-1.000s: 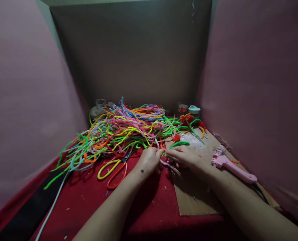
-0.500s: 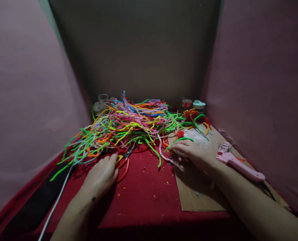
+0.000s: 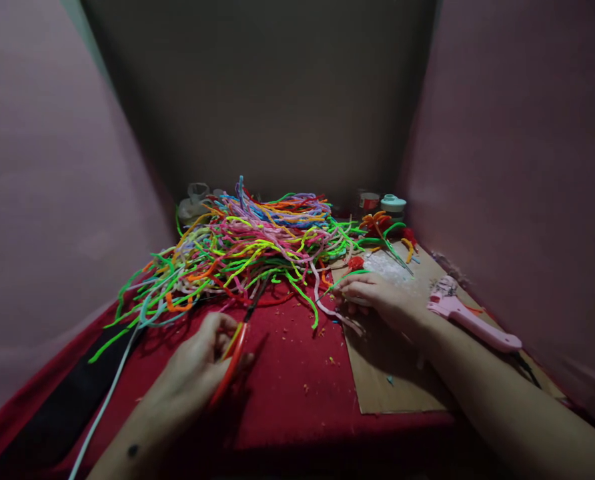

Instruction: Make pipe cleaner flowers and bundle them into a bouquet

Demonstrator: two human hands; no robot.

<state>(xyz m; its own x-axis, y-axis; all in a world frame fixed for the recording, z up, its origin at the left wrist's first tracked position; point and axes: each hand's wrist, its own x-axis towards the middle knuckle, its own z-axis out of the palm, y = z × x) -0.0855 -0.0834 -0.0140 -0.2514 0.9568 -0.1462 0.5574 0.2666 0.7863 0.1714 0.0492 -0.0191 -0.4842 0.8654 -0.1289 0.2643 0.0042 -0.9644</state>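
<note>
My left hand (image 3: 215, 350) is closed around the orange-and-yellow handles of a pair of scissors (image 3: 233, 360), lifted off the red cloth. Their dark blades point away from me, toward the heap of colourful pipe cleaners (image 3: 262, 247). Over the cardboard, my right hand (image 3: 370, 297) has its fingers bent together around a green pipe cleaner (image 3: 356, 273), one end of which sticks out above the knuckles. The fingertips are partly hidden. A small red fuzzy piece (image 3: 356, 263) lies just beyond that hand, and a pale pink pipe cleaner (image 3: 335, 313) lies beside it.
A pink glue gun (image 3: 475, 323) rests on the cardboard sheet (image 3: 392, 393) at right. Finished-looking orange and green pieces (image 3: 382, 230) and a mint-lidded jar (image 3: 393, 203) stand behind. A white cable (image 3: 107, 400) crosses a black strip (image 3: 57, 413) at left. Scraps dot the red cloth (image 3: 287, 400).
My left hand has picked the scissors up from the cloth and drawn them toward me, turning them more upright. My right hand has stayed nearly in place with the green pipe cleaner.
</note>
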